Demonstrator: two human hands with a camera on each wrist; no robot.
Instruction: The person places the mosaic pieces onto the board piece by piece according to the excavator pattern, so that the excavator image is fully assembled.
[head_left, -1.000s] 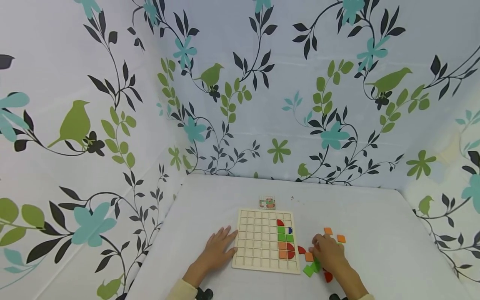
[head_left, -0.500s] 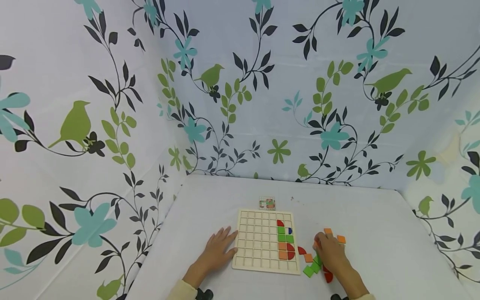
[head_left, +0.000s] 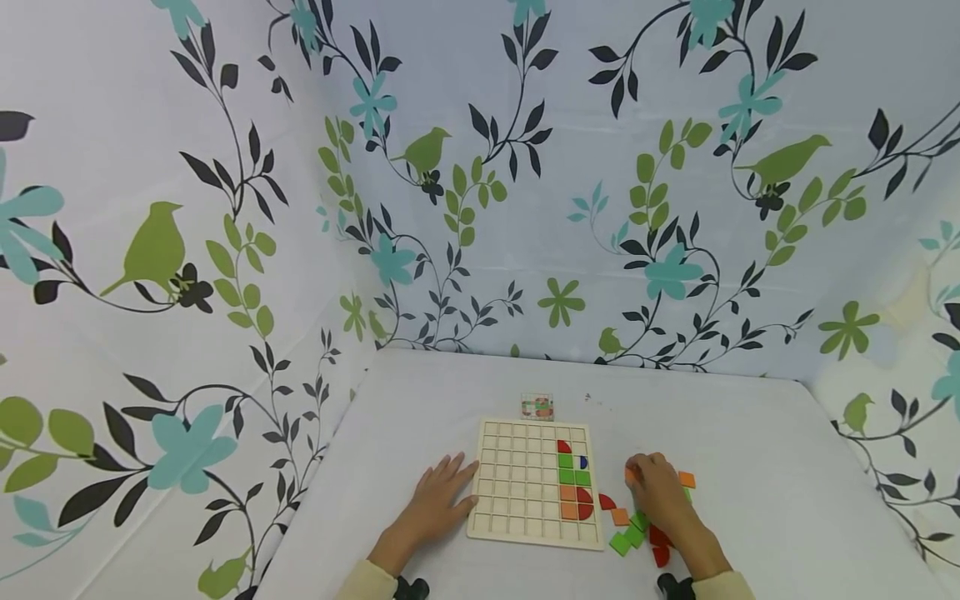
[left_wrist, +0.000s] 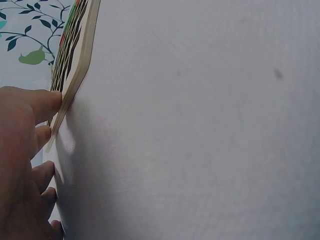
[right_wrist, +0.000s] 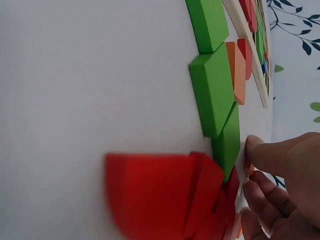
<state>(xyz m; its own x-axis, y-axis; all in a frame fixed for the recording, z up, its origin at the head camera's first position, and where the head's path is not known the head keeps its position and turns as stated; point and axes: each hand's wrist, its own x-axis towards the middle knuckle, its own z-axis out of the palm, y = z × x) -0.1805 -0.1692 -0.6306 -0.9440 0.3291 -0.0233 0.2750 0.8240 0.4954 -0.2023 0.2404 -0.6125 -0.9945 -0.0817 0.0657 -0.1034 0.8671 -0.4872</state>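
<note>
My left hand [head_left: 437, 504] lies flat with fingers spread, its thumb and index finger at the left edge of a pale wooden grid board [head_left: 517, 479]. In the left wrist view, the thumb tip [left_wrist: 52, 102] touches the board's rim. The board's right side bears red quarter-round, green square, orange square and blue pieces. To the right of the board, my right hand [head_left: 663, 492] pinches an orange square tile [head_left: 630, 475] between thumb and fingers. Most of that tile is hidden; a sliver of the orange tile [right_wrist: 251, 169] shows in the right wrist view.
Green tiles [head_left: 628, 537], red quarter-round pieces [head_left: 660, 556], a loose orange tile [head_left: 619, 517] and another orange tile [head_left: 687, 479] lie around the right hand. A small pattern card [head_left: 537, 406] is behind the board. Patterned cloth [head_left: 480, 250] rises behind the white table [head_left: 787, 483].
My right hand has shifted slightly away from me with the orange tile in its fingers, uncovering more of the red pieces. The left hand has stayed at the board's edge.
</note>
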